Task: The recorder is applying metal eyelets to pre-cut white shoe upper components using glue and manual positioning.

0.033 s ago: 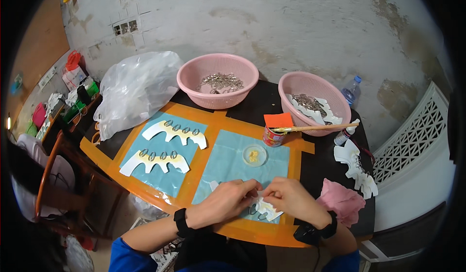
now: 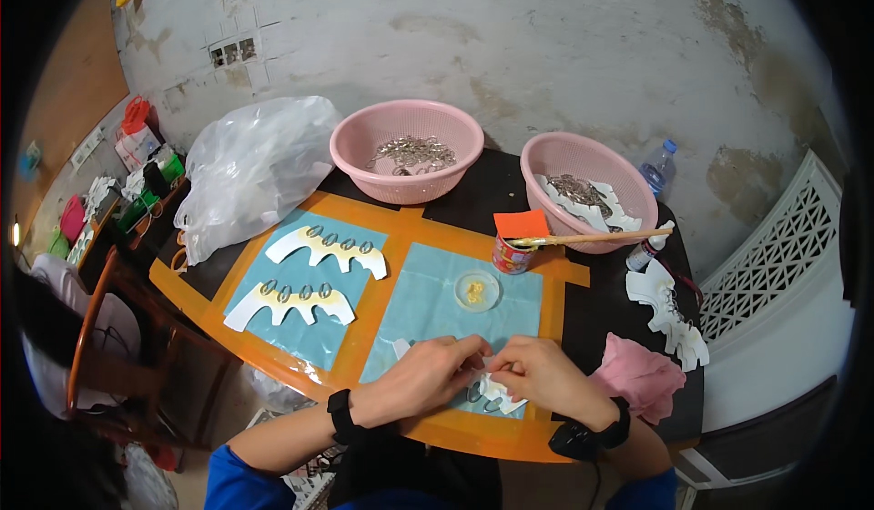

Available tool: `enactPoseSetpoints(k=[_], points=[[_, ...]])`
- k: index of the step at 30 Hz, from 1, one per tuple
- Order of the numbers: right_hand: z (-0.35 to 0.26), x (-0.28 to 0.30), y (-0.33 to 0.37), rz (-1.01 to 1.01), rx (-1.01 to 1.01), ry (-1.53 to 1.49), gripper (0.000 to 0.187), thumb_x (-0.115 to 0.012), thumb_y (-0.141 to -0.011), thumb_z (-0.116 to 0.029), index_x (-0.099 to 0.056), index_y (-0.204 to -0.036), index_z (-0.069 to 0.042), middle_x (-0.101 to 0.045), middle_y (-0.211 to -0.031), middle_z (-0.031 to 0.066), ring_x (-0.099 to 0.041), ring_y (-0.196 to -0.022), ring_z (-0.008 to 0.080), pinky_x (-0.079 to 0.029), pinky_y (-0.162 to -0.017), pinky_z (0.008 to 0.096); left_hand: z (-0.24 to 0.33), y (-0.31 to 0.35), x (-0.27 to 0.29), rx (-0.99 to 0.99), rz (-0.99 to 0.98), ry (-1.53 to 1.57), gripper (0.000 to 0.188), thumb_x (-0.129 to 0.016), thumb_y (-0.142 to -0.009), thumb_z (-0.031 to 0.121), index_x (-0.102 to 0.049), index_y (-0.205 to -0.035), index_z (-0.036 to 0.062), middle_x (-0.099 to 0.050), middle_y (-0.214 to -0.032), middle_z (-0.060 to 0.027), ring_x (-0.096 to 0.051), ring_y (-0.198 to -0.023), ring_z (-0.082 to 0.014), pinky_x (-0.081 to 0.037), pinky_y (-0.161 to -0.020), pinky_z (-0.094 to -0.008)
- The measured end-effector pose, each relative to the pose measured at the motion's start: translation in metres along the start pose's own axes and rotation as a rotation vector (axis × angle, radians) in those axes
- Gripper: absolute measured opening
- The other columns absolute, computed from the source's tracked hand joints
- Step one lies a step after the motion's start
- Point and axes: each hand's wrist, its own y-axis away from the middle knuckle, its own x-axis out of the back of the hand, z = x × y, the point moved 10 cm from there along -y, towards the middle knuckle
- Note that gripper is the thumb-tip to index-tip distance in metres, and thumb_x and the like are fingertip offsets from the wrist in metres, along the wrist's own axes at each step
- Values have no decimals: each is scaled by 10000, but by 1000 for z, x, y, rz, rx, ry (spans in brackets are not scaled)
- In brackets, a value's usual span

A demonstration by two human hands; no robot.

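A white scalloped piece with yellow smears (image 2: pixel 499 395) lies on the blue sheet near the table's front edge, with dark oval metal rings along its lower edge. My left hand (image 2: pixel 437 366) is closed on its left part, fingertips pinched. My right hand (image 2: pixel 537 373) pinches it from the right, the fingertips of both hands almost meeting. Whatever small part sits between the fingertips is hidden. Two similar white scalloped pieces, the upper (image 2: pixel 330 248) and the lower (image 2: pixel 289 306), lie at the left, each carrying several metal rings along a yellowish edge. A small clear dish (image 2: pixel 477 292) holds yellow paste.
Two pink baskets (image 2: pixel 406 119) (image 2: pixel 592 146) hold metal rings; the right one also holds white pieces. A brush (image 2: pixel 592 238) rests across a red tin (image 2: pixel 512 255). Around them are a plastic bag (image 2: pixel 259 164), pink cloth (image 2: pixel 639 375), white strips (image 2: pixel 657 305) and bottles (image 2: pixel 659 169).
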Motion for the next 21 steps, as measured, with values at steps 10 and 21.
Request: enactPoseSetpoints(k=[10,21], points=[[0,-6,16,227,125,151,75,-746,-897,-36,-744,-963,0,-650,-881,126,-705,-799,265,-555,-705,355,-13,-6,-9,10,-27,46,345,-701,-908,66,-589,-1232,100,-760,-917,-80,-718,-911,-344,-563,-775,-448],[-6,-6,20,217,105,104,96,-756,-897,-25,-701,-966,13,-639,-929,128,-707,-801,252,-569,-728,338,-2,-12,-9,-65,-112,-113,461,-722,-906,91,-555,-1335,119,-750,-933,-73,-719,-912,-315,-568,-763,-443]])
